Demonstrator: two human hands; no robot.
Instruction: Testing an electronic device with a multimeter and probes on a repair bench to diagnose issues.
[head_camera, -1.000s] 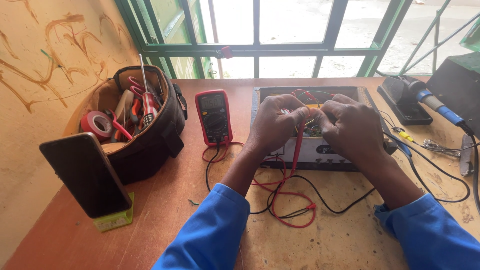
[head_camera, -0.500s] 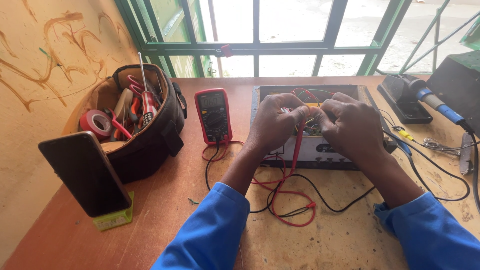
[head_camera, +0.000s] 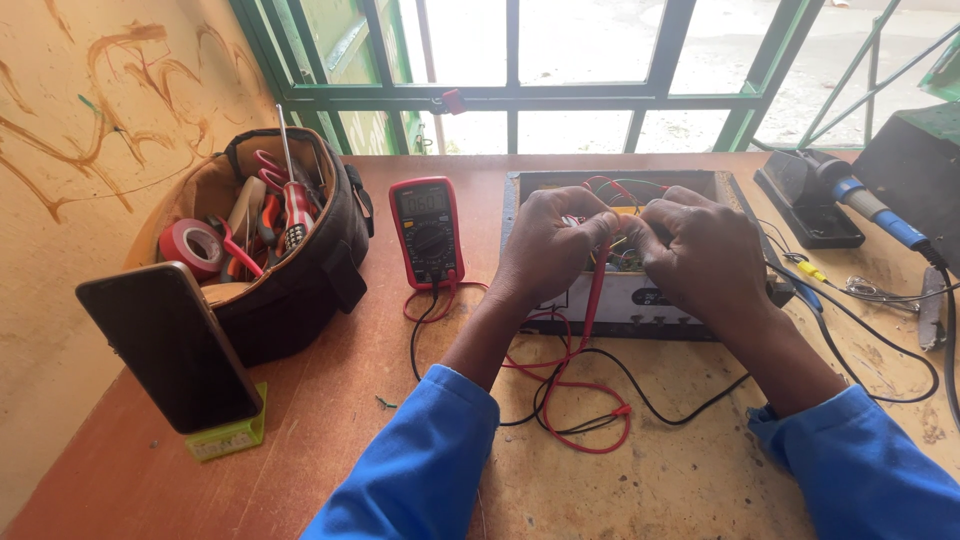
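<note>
An open, box-shaped electronic unit (head_camera: 640, 300) with a pale front panel and dark metal walls sits on the wooden counter (head_camera: 660, 470), and both hands are over its open top. The left hand (head_camera: 548, 245) is curled above the left half of the unit, fingers bent inward and pinched around a red probe (head_camera: 596, 290), a slim, smooth plastic rod that slants down across the unit's front panel. The right hand (head_camera: 700, 250) is curled over the right half, fingertips tucked down among the coloured wires (head_camera: 612, 188) inside; whether it grips anything cannot be told, since the fingers hide it. The two hands nearly touch above the middle of the unit.

Just left of the unit lies a red-cased multimeter (head_camera: 427, 230) with a grey screen and round dial, flat on the counter. Thin red and black leads (head_camera: 575, 400) loop loosely in front of the unit. Further left of the unit stands a soft dark fabric tool bag (head_camera: 300, 270), open, holding screwdrivers and pliers with red handles and a roll of red tape (head_camera: 191, 246). In front of the bag a dark, glossy phone (head_camera: 170, 345) leans on a small green stand. Right of the unit rests a blue-handled soldering iron (head_camera: 875, 210) on a black holder, with coiled solder wire nearby. Both sleeves are bright blue cloth.
</note>
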